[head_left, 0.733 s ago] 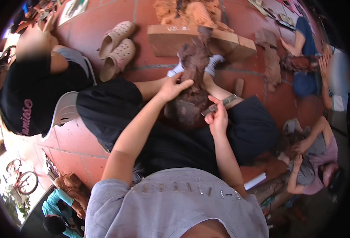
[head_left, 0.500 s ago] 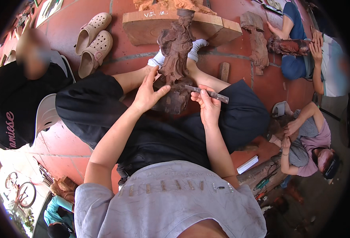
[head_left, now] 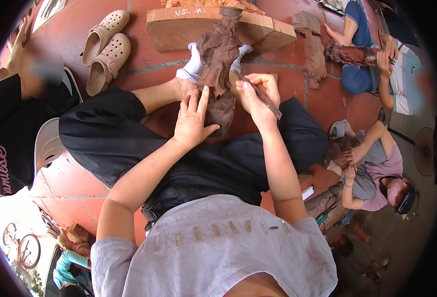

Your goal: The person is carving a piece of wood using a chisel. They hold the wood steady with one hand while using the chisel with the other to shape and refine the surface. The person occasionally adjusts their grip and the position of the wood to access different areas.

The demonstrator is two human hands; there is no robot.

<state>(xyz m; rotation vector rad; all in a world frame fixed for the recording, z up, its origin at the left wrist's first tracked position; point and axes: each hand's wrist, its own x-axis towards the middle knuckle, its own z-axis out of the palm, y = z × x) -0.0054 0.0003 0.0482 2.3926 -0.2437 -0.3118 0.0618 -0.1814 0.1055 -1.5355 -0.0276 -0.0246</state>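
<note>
Left hand (head_left: pixel 193 120) rests on a dark wooden figure (head_left: pixel 218 74) — right hand (head_left: pixel 256 95) grips a chisel (head_left: pixel 259 94) against it.

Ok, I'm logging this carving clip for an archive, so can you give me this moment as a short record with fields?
setting: red tiled floor, person seated with legs out
left hand: flat against the dark brown carved wooden figure
right hand: gripping a slim dark metal carving tool, tip at the figure
figure support: propped between the feet against a pale wooden block
nearby: pair of beige perforated clogs; other people seated around
</note>
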